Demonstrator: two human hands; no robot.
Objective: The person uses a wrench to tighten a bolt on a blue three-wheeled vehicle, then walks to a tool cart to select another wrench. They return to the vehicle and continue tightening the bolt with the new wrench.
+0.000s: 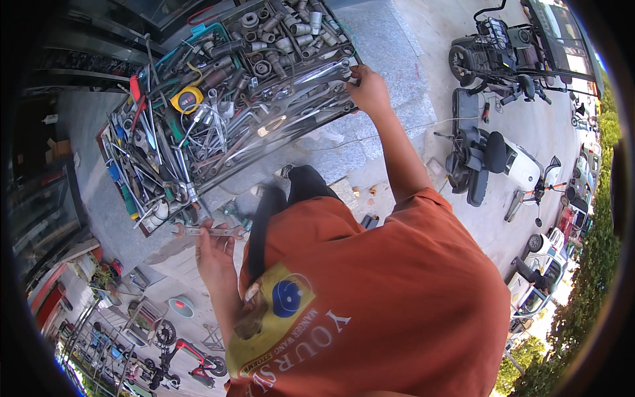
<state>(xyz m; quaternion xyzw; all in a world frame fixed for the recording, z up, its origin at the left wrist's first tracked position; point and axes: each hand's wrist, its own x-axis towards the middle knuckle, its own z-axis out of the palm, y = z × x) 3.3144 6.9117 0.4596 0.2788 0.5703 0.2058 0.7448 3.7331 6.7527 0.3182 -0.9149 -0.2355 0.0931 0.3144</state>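
My left hand point(217, 250) is closed round a double open-ended wrench point(192, 231), held level just off the near left corner of the tool tray point(299, 126). Both jaws stick out past the fingers. At the tray's right end, my right hand point(368, 91) pinches the end of a long wrench point(316, 81) that lies slanting over other wrenches. Its fingertips are partly hidden. Heaped in the tray's left part are screwdrivers, pliers and spanners, with a yellow tape measure point(187, 100) on top. Steel sockets point(284, 45) fill the compartment at the back.
The tray rests on a grey stone slab point(390, 46). On the right stand a parked scooter point(522, 162) and a three-wheeled vehicle point(506, 49), with cars beyond. A red kick scooter point(196, 357) and a round basin point(180, 306) are at lower left. A thin cable crosses the ground.
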